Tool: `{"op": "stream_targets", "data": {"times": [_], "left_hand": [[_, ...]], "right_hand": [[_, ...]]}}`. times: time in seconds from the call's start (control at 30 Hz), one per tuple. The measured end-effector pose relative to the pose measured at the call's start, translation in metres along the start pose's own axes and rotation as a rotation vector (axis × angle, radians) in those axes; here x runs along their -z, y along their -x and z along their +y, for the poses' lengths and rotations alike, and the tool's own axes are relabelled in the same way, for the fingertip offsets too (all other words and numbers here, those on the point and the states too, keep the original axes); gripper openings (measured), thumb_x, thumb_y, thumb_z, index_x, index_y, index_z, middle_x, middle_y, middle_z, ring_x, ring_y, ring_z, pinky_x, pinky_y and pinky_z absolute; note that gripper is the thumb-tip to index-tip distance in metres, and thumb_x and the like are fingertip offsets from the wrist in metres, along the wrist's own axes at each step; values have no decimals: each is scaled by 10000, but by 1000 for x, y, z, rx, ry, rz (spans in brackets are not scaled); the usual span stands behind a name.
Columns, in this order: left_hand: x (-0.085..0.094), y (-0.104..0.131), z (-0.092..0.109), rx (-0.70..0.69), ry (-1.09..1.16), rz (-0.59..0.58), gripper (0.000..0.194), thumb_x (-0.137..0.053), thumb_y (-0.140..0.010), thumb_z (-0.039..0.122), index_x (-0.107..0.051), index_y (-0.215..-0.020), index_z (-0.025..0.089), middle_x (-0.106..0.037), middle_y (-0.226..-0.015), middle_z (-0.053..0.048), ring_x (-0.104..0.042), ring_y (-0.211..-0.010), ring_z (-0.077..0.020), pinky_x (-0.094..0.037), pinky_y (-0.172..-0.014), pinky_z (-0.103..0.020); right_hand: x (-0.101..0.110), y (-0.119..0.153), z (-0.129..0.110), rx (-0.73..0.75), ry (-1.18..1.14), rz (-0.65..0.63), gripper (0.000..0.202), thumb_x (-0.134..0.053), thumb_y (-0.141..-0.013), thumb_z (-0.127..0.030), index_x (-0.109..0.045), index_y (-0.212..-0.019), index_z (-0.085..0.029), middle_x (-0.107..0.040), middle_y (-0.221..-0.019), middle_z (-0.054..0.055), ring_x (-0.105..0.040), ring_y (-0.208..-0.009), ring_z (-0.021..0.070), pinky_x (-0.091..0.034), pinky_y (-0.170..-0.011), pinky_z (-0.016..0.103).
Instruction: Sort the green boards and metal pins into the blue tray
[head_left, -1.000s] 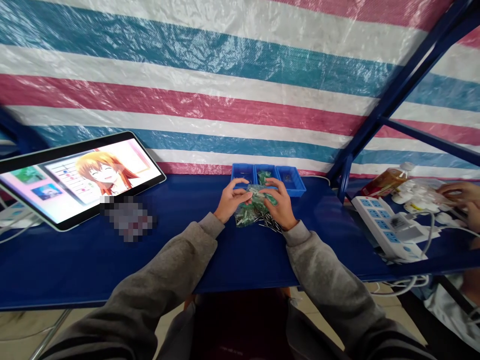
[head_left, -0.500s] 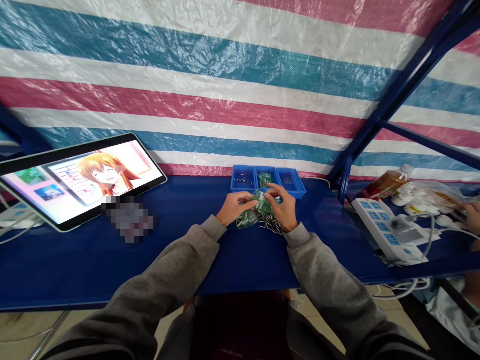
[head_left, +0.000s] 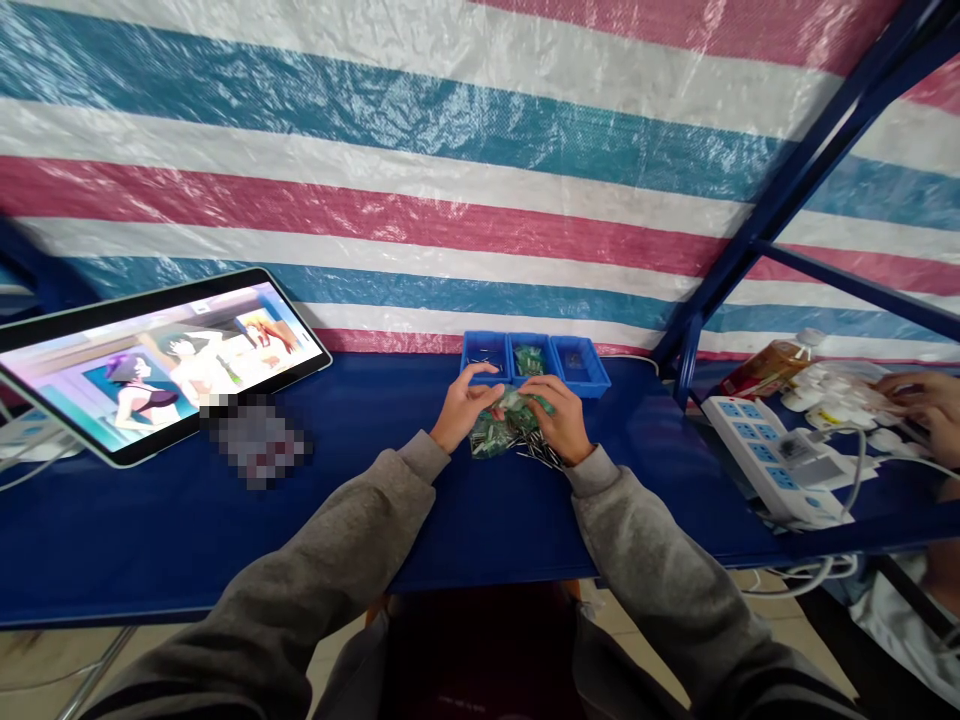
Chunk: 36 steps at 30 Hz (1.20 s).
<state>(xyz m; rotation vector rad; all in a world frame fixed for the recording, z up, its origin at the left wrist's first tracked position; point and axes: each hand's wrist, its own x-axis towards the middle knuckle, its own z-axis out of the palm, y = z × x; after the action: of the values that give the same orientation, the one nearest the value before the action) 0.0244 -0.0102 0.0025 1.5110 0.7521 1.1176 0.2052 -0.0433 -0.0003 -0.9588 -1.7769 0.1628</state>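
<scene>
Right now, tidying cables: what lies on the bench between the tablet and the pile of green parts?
Head view: only a blurred-out patch between tablet and green parts.

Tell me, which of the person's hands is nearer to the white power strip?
The right. The right hand rests on the pile of green parts, on the side towards the white power strip; the left hand sits on the pile's far side from it.

One camera sits on the person's head, looking forward and down across the blue table [head_left: 187, 540] toward the striped tarp [head_left: 450, 180], fairly close, both sleeves reaching out from the bottom edge
</scene>
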Motion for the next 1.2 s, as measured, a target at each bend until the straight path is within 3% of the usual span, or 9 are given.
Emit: {"op": "stream_targets", "data": {"times": [0.17,0.37,0.53,0.7,0.8,0.87,0.97,1.1,1.2], "left_hand": [[2,2,-2,-161,-196,-22,345,-579,-857,507,-663,-976,196,-645,-1050,-91,-616,-998,-238,-546,-770,-315],[2,2,-3,-133,-191,-5,368,-675,-802,444,-624,-1070,198,-691,-897,-54,-666,-852,-214,-546,-803,-346],[2,0,2,-68,-58,52,425,-701,-779,413,-571,-1108,177,-652,-696,-6,-638,-593,-158,-548,-628,-299],[4,-3,-2,44,77,-1,373,-710,-760,453,-590,-951,157,-634,-660,-1,-627,-561,-153,-532,-579,-287],[4,-2,-5,84,-12,5,444,-547,-844,574,-624,-879,137,-659,-713,-51,-636,-635,-179,-519,-572,-293],[3,-1,-5,16,-176,73,515,-462,-871,612,-645,-801,135,-672,-774,-79,-633,-716,-195,-510,-595,-295],[1,1,-4,-113,-329,108,416,-617,-794,562,-667,-807,149,-684,-826,-68,-631,-768,-198,-511,-655,-293],[1,1,-2,-71,-169,68,389,-703,-763,440,-627,-1025,164,-637,-639,5,-588,-542,-136,-507,-575,-270],[2,-1,-1,-34,-23,102,391,-724,-752,400,-599,-1036,162,-591,-562,37,-548,-461,-114,-482,-510,-249]], "right_hand": [[0,-1,0,-156,-59,24,175,-561,-887,-332,-659,-824,-201,-659,-779,48,-616,-739,191,-514,-726,344],[-4,0,3,-427,-414,-6,275,-680,-790,-377,-598,-990,-207,-627,-690,-17,-614,-546,150,-521,-581,299],[-2,1,1,-357,-418,8,240,-500,-924,-352,-576,-1108,-218,-639,-808,13,-635,-578,140,-536,-613,309],[0,0,0,-63,-132,-49,228,-493,-924,-318,-648,-1056,-215,-562,-1209,119,-618,-996,219,-536,-816,375],[-1,0,2,-39,-15,-40,196,-527,-913,-333,-671,-899,-202,-646,-1018,101,-627,-943,221,-513,-848,371],[-3,1,5,-112,3,-44,212,-538,-907,-355,-664,-842,-197,-676,-857,72,-641,-820,207,-516,-781,346],[-4,1,6,-242,-54,-24,198,-585,-872,-375,-656,-864,-191,-679,-761,41,-633,-679,184,-514,-698,317],[-1,1,3,-315,-158,10,237,-542,-897,-329,-613,-1085,-203,-638,-696,-5,-606,-583,148,-515,-652,294],[0,1,2,-217,-158,-24,239,-463,-920,-268,-628,-1084,-215,-653,-893,46,-634,-725,159,-537,-693,308]]}}
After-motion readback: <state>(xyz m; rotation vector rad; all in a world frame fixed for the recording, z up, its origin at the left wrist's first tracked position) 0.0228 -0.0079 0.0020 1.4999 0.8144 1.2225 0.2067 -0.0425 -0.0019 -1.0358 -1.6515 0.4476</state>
